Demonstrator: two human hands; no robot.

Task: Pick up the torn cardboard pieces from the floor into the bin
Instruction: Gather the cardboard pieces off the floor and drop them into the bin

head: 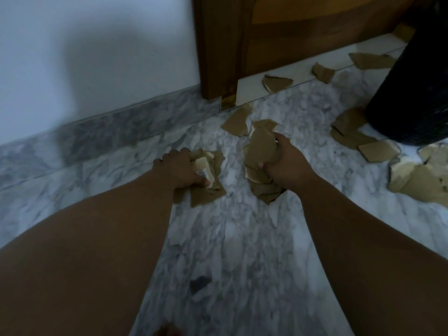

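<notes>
Gripping torn cardboard in both hands, a person reaches down to a marble floor. At centre frame, the right hand [286, 161] wraps fingers and thumb round a stack [258, 151] of brown pieces. Whether its lower end rests on the floor cannot be told. Just left of centre, the left hand [179, 168] curls over a crumpled bunch [208, 190] lying on the floor, thumb tucked against it.

The cardboard looks light and fairly stiff, though it creases where squeezed. Its faces are smooth, so stacked sheets probably slide on each other, and a pinch across the middle of the flat faces seems safest. Flat scraps on polished stone are likely best lifted at a raised torn corner.

More loose pieces [237, 122] lie beyond the hands. Others trail to the upper right and pile up at the right edge of the frame. A black bin [412, 93] stands at the upper right, with scraps touching its base.

The floor [242, 238] is glossy white and grey marble. A grey skirting [109, 127] runs across the left, below a white wall [84, 44]. A brown wooden door [230, 44] fills the top centre above a white sill [303, 69]. The light is dim.
</notes>
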